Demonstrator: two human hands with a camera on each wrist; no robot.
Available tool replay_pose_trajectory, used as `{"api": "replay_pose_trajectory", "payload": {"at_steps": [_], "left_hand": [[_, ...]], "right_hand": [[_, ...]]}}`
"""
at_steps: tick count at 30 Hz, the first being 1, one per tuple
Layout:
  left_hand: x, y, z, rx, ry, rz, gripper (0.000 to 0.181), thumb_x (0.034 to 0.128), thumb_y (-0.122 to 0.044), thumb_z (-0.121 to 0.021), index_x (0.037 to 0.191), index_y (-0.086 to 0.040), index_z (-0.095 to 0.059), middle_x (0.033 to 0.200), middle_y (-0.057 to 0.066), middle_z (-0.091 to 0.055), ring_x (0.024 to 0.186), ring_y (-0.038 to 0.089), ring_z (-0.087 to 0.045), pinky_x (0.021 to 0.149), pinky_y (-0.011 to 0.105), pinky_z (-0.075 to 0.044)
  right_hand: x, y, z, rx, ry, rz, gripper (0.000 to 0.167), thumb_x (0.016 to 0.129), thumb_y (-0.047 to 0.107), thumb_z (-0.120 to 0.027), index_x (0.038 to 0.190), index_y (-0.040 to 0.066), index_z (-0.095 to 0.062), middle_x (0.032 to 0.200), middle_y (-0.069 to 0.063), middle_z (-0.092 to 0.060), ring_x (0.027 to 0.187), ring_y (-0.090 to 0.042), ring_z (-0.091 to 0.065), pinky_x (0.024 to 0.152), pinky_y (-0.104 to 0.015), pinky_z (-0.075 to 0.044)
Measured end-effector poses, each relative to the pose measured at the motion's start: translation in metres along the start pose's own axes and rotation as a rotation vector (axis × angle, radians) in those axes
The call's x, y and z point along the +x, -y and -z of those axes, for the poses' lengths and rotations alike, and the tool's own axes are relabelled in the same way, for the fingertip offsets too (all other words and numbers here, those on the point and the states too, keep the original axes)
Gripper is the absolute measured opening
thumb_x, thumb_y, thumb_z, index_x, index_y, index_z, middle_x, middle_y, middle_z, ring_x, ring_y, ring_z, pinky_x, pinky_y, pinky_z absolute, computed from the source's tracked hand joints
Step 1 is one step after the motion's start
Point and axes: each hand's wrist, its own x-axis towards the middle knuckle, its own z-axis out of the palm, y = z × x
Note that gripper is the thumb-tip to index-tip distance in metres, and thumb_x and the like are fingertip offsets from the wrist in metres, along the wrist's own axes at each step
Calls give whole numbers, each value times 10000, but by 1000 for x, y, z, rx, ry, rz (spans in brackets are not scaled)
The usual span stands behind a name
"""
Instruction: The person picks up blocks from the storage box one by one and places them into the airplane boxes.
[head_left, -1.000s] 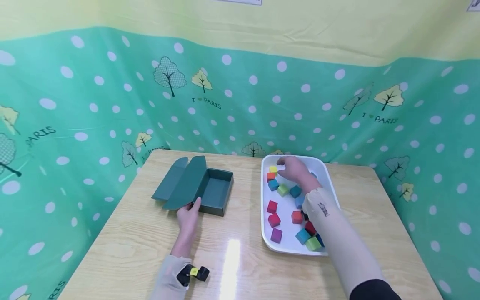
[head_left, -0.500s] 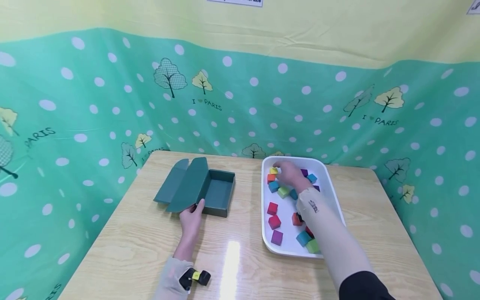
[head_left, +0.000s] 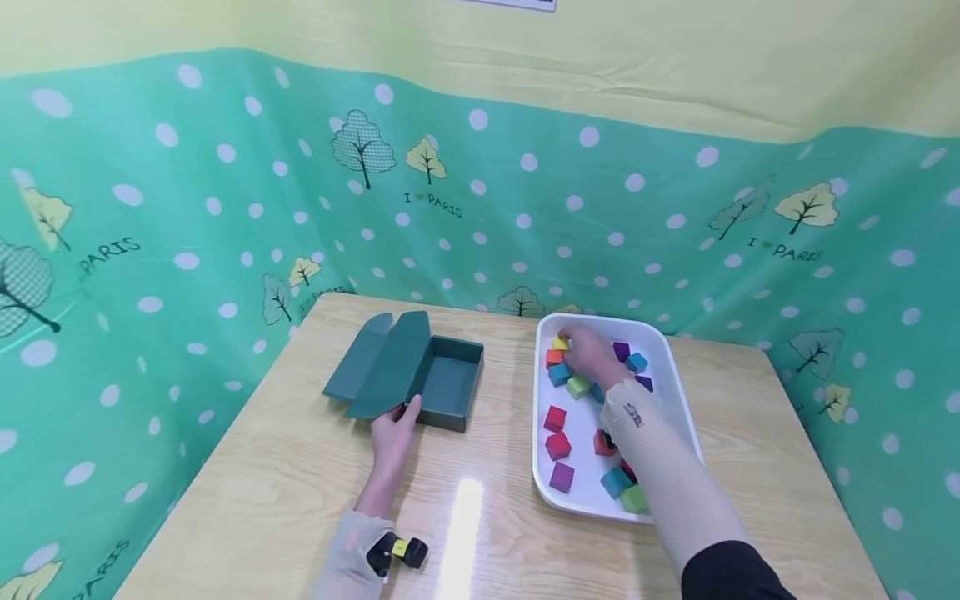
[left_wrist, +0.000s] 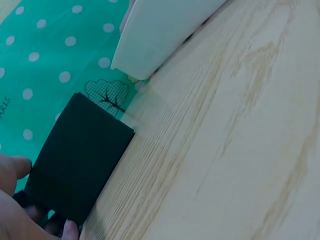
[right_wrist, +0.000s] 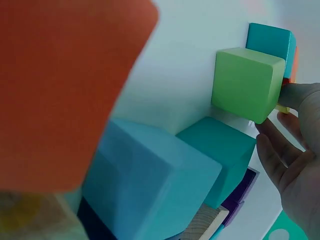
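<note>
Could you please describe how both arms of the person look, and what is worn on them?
The left sleeve is pale, with a black device bearing a yellow label near the wrist. The right sleeve is pale too, with a small dark print, and black cloth higher up. The left grip and right grip wear no gloves.

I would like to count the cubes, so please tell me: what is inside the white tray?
The white tray holds red, orange, yellow, green, blue and purple cubes. In the head view, the right hand and sleeve cover part of it, so whatever lies beneath cannot be seen.
</note>
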Motion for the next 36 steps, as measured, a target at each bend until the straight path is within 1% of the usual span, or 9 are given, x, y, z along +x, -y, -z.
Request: {"api": "replay_pose_trajectory", "payload": {"at_steps": [5,9,12,14,16,21,27,31,36], "left_hand": [[-8,-2,6,97,18,-10,642,948,-329,-641,1389,90,-434,1377,264,-467,1274,357,-451,1012,458,-403],[-24,-4,17,348,68,-30,663,933,-367,-649,1364,94,-446,1299,252,-523,1194,373,-505,968,481,-433],[-39,-12,24,590,143,-29,602,923,-388,-649,1267,86,-507,1173,214,-590,1021,329,-581,841,452,-487],[-47,-18,25,696,222,-23,507,923,-381,-647,1164,56,-560,1038,156,-620,878,268,-596,737,409,-495],[-53,-21,23,750,307,-22,461,925,-403,-637,1091,25,-592,942,103,-623,767,211,-577,652,369,-479],[-61,-20,15,713,446,-54,402,950,-397,-604,1063,-12,-643,881,49,-624,719,172,-582,615,341,-485],[-61,-14,13,610,496,-58,356,970,-316,-596,1106,11,-633,823,82,-607,668,201,-575,573,348,-480],[-60,-11,17,563,495,-91,333,974,-286,-595,1112,15,-633,842,88,-615,693,212,-586,575,326,-487],[-60,-9,19,506,493,-94,337,974,-262,-592,1129,36,-623,873,98,-626,737,229,-594,582,293,-497]], "right_hand": [[4,-6,0,-11,1,9,480,914,40,-587,1382,125,-520,1226,-73,-561,976,-279,-548,906,-478,-471],[-4,-12,9,-54,-2,43,494,912,65,-594,1392,131,-500,1239,-75,-553,990,-286,-545,939,-520,-446],[-13,-14,26,-96,10,60,451,924,132,-630,1360,132,-516,1239,-82,-558,1015,-292,-539,946,-541,-435],[-20,-13,40,-123,29,74,413,927,175,-653,1320,117,-541,1225,-98,-571,1023,-294,-542,931,-532,-448],[-27,-11,55,-133,52,89,377,931,215,-661,1275,91,-570,1184,-116,-594,1007,-292,-558,897,-499,-476],[-54,-4,91,-93,27,134,363,947,238,-629,1233,16,-599,1108,-163,-627,955,-307,-602,801,-447,-522],[-92,-26,122,25,-71,139,364,981,241,-576,1240,-14,-569,1175,-219,-595,1065,-383,-565,841,-499,-506],[-115,-51,122,105,-110,56,484,999,364,-529,1320,3,-507,1284,-250,-522,1157,-431,-504,878,-540,-485],[-135,-81,106,153,-186,2,617,985,460,-508,1413,24,-429,1396,-268,-434,1239,-489,-431,881,-583,-462]]}}
